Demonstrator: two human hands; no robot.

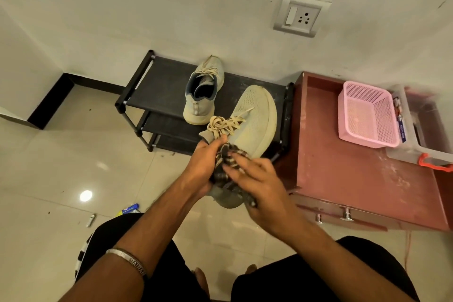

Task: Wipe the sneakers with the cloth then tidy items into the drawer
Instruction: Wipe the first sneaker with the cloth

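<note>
Beige tiles: glossy floor (61,154) at the left, with a small white object (91,220) and a blue-and-yellow packet (130,209) lying near the person's knee.
Rack: black shoe rack (157,91) against the wall; one pale grey-green sneaker (204,91) sits on its top shelf, opening up, laces loose.
Left hand: left hand (204,167) grips the heel end of the second sneaker (255,120), thumb up by the knotted beige laces.
Held sneaker: same pale knit, toe pointing away, raised in front of the rack and hiding its right corner.
Cloth: dark patterned cloth (228,164) bunched against the sneaker's side, between both hands.
Right hand: right hand (257,186) presses the cloth onto the shoe, fingers fairly straight and spread.
Cabinet: reddish drawer unit (343,174) at the right, dusty top, metal handles on the front.
Basket: pink mesh basket (367,115) on the cabinet, beside a clear plastic tub (416,144).
</note>
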